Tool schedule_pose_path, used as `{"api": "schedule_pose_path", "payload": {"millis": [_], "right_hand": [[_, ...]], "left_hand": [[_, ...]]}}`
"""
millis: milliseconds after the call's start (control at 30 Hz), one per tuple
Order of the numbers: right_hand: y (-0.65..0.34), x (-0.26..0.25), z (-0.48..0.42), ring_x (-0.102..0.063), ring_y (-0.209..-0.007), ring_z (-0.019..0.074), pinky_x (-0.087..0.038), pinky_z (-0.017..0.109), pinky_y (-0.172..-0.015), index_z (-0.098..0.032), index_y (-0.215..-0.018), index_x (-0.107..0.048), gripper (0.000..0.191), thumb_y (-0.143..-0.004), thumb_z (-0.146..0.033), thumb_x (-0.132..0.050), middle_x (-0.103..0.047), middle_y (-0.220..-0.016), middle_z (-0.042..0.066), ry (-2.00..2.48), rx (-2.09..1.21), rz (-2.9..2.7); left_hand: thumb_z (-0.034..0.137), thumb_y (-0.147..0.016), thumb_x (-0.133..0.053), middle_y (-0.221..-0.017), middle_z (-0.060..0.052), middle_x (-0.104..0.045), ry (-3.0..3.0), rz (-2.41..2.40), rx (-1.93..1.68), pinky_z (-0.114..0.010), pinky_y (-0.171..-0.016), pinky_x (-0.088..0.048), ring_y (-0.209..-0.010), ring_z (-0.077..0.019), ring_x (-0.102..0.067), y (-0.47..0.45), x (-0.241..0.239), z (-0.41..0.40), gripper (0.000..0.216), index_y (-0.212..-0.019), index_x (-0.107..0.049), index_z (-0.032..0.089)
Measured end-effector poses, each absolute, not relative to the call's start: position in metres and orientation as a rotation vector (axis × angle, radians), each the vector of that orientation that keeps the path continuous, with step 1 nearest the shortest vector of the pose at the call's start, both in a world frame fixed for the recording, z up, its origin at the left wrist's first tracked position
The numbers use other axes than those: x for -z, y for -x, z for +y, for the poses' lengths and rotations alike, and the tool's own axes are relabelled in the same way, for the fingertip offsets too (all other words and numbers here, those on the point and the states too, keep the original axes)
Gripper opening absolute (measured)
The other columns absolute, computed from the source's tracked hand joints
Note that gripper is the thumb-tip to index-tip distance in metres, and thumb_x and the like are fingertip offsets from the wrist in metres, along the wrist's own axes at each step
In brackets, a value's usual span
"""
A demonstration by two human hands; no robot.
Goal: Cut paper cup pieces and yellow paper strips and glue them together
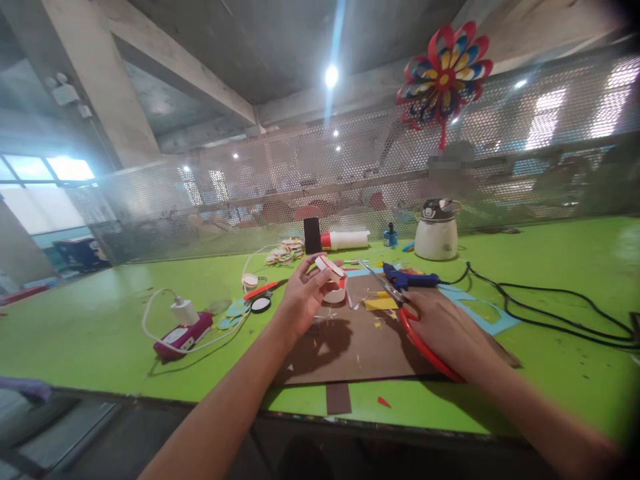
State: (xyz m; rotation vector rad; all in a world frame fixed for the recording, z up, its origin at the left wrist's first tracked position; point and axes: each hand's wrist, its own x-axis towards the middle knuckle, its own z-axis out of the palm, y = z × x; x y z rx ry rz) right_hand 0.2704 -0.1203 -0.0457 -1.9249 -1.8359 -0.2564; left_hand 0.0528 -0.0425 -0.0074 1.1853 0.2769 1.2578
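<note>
In my left hand is a small white paper ring with red trim, pinched between thumb and fingers above the brown board. My right hand grips a pair of red-handled scissors; the metal blades point up and left, apart from the ring. Close behind the right hand lies a blue hot glue gun. A yellow paper piece and small scraps rest on the board beside the scissors.
A purple power strip with a white charger stands at left. Near it lie an orange cutter and a round black-rimmed disc. Behind are a phone, a white roll and a white jug. Black cable crosses the right side.
</note>
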Motion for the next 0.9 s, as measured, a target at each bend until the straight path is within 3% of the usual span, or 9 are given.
{"api": "schedule_pose_path", "payload": {"millis": [167, 367, 733, 900], "right_hand": [[-0.275, 0.051, -0.116, -0.069, -0.084, 0.0331, -0.043, 0.035, -0.064, -0.015, -0.108, -0.068, 0.033, -0.086, -0.029, -0.048, -0.074, -0.094, 0.019, 1.99, 0.257, -1.851], [-0.277, 0.05, -0.115, -0.067, -0.093, 0.0354, -0.046, 0.039, -0.07, -0.015, -0.107, -0.068, 0.034, -0.081, -0.024, -0.05, -0.073, -0.099, 0.02, 2.034, 0.236, -1.886], [-0.277, 0.049, -0.12, -0.069, -0.084, 0.0377, -0.048, 0.042, -0.061, -0.019, -0.108, -0.07, 0.034, -0.084, -0.032, -0.049, -0.073, -0.095, 0.019, 2.12, 0.296, -1.881], [-0.278, 0.048, -0.122, -0.066, -0.095, 0.0384, -0.05, 0.046, -0.072, -0.016, -0.115, -0.068, 0.039, -0.085, -0.035, -0.051, -0.071, -0.102, 0.021, 2.104, 0.34, -1.875]], "left_hand": [[0.028, -0.078, -0.068, -0.104, -0.017, -0.07, -1.119, 0.242, -1.184, -0.029, -0.078, -0.052, -0.089, -0.0213, -0.069, -0.046, 0.005, -0.038, 0.03, -0.103, -0.062, 0.011], [0.034, -0.087, -0.058, -0.099, -0.018, -0.071, -0.992, 0.218, -1.165, -0.023, -0.07, -0.053, -0.08, -0.0167, -0.069, -0.042, 0.005, -0.031, 0.026, -0.091, -0.065, 0.009], [0.029, -0.087, -0.056, -0.098, -0.02, -0.069, -0.805, 0.233, -1.137, -0.022, -0.066, -0.054, -0.081, -0.0172, -0.068, -0.034, 0.0, -0.023, 0.026, -0.098, -0.065, 0.008], [0.03, -0.085, -0.059, -0.1, -0.022, -0.067, -0.753, 0.187, -1.101, -0.021, -0.064, -0.052, -0.08, -0.0169, -0.066, -0.031, -0.002, -0.02, 0.028, -0.097, -0.066, 0.006]]}}
